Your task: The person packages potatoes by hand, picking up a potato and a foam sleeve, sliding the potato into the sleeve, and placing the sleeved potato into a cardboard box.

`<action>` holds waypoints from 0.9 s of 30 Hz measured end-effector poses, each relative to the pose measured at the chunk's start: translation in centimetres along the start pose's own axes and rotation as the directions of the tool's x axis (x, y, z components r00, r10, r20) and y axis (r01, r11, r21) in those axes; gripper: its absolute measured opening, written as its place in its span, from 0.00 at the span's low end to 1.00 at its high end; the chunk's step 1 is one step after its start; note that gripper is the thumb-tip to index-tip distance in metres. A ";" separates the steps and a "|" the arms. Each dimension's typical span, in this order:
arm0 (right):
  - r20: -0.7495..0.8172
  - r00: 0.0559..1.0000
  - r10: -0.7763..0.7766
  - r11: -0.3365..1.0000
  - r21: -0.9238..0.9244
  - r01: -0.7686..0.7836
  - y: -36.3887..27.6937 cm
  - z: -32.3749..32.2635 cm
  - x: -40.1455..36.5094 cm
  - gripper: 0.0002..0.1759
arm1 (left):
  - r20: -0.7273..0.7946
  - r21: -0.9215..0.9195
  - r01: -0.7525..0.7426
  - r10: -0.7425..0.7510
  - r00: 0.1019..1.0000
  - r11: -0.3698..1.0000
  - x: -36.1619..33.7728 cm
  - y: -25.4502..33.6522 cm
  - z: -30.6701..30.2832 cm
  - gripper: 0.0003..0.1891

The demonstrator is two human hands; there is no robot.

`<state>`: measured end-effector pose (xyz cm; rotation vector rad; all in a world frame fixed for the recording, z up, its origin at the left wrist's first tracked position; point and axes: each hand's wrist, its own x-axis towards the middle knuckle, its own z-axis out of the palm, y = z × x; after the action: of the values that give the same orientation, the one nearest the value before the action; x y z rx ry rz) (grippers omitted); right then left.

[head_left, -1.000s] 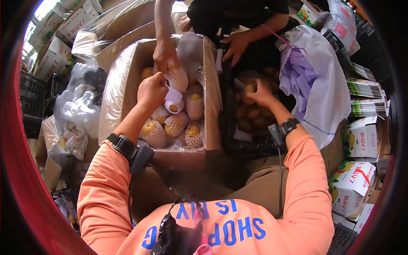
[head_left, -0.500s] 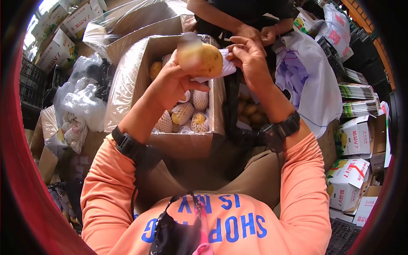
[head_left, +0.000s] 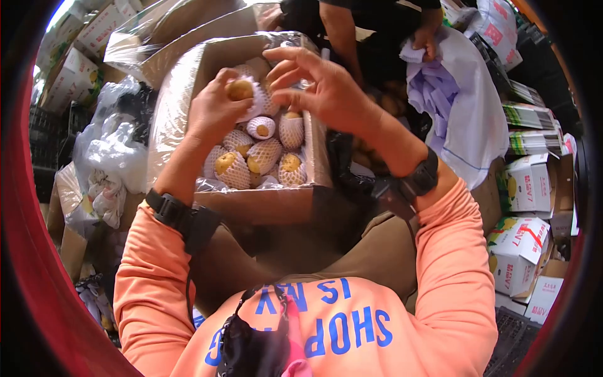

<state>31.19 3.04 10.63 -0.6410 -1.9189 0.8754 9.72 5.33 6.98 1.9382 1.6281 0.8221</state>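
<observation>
My left hand is closed around a yellow oval fruit in a white foam net sleeve, over the far part of an open cardboard box. The fruit looks like a mango, though I cannot be sure. To its right, my right hand hovers with fingers apart and bent, holding nothing. Below both hands, several similar netted fruits stand in the box, their yellow ends showing through the openings. Clear plastic film covers the box's left side.
Unwrapped fruits lie in a dark-lined container right of the box. Beyond it, a white sack holds lilac foam sleeves. Another person's hand touches that sack. Plastic bags lie left; printed cartons stack right.
The fruit, only partly sleeved before, is now in its foam net and lower over the box. My right hand has let go of the sleeve. The other person's hand has moved to the sack.
</observation>
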 end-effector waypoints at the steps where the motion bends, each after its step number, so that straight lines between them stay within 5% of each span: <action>1: -0.026 0.977 0.209 0.977 -0.042 -0.210 1.3 -2.4 -0.3 0.18 | 0.008 0.000 0.040 -0.040 0.999 0.999 0.7 -1.8 0.3 0.28; 2: -0.060 0.912 0.407 0.909 -0.079 -0.410 2.6 -5.4 -1.0 0.15 | 0.014 -0.001 0.079 -0.079 0.997 0.997 1.5 -4.1 0.4 0.26; 4: -0.140 0.695 0.706 0.642 -0.288 -0.710 6.1 -10.4 -4.4 0.12 | 0.238 -0.120 0.399 -0.364 0.900 0.909 2.5 -7.4 0.2 0.27; 6: -0.048 0.425 0.904 0.383 -0.349 -0.855 10.9 -13.6 -9.8 0.09 | 0.231 0.395 -0.002 -0.097 0.968 0.919 1.7 -11.6 0.0 0.30; 8: 0.186 0.465 0.866 0.438 -0.731 -0.523 15.4 -14.7 -15.8 0.09 | 0.148 0.436 -0.033 -0.035 0.988 0.900 1.2 -10.0 1.0 0.30; 10: 0.269 0.374 0.888 0.382 -0.883 -0.273 18.4 -13.8 -18.7 0.15 | 0.060 0.481 -0.053 0.027 0.998 0.875 2.0 -7.6 2.0 0.31; 11: 0.266 0.371 0.890 0.382 -0.879 -0.287 19.4 -13.4 -18.8 0.15 | 0.041 0.416 -0.134 0.129 0.991 0.899 2.3 -6.0 2.5 0.32; 12: 0.255 0.261 0.931 0.365 -0.674 -0.642 20.3 -12.7 -18.7 0.21 | 0.016 0.350 -0.213 0.221 0.975 0.912 2.2 -4.2 2.9 0.32; 13: 0.289 0.149 0.946 0.254 -0.373 -0.892 21.1 -12.0 -18.5 0.27 | 0.046 0.238 -0.170 0.164 0.985 0.956 2.0 -1.9 3.1 0.29; 14: 0.295 0.147 0.944 0.254 -0.365 -0.896 20.1 -11.4 -17.8 0.27 | 0.055 0.243 -0.169 0.160 0.986 0.955 2.0 -1.0 3.7 0.29; 16: 0.396 -0.063 0.916 0.188 -0.563 -0.805 16.0 -10.2 -16.0 0.36 | 0.106 -0.064 -0.122 0.128 0.986 0.991 2.2 0.1 4.5 0.26; 18: 0.509 -0.151 0.847 0.275 -0.664 -0.695 16.5 -9.1 -16.9 0.36 | 0.117 -0.123 -0.076 0.091 0.989 0.989 2.3 0.3 5.3 0.24; 19: 0.649 -0.078 0.757 0.468 -0.621 -0.628 17.4 -8.6 -17.7 0.31 | 0.111 -0.150 -0.054 0.071 0.991 0.987 2.5 0.2 5.7 0.23; 20: 0.649 -0.075 0.757 0.466 -0.616 -0.635 17.0 -9.0 -17.6 0.31 | 0.108 -0.178 -0.031 0.050 0.993 0.984 2.7 0.2 6.1 0.22; 22: 0.561 0.106 0.821 0.484 -0.587 -0.649 15.9 -10.4 -16.4 0.27 | 0.095 -0.226 -0.007 0.029 0.995 0.974 2.7 1.3 6.7 0.22; 23: 0.528 0.282 0.801 0.576 -0.553 -0.602 16.6 -12.0 -16.2 0.25 | 0.074 -0.274 0.017 0.004 0.997 0.961 2.4 2.1 7.0 0.22; 25: 0.392 0.421 0.818 0.538 -0.265 -0.800 13.4 -14.0 -14.0 0.17 | 0.121 -0.378 0.039 0.008 0.993 0.925 1.3 4.9 7.6 0.23; 27: 0.416 0.593 0.689 0.637 0.041 -0.770 9.3 -13.4 -11.5 0.14 | 0.125 -0.473 -0.064 0.139 0.982 0.879 0.3 6.5 9.0 0.24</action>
<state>49.02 4.71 1.94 -1.2576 -1.8086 1.8273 20.67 4.66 5.16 1.6981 1.1131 0.9731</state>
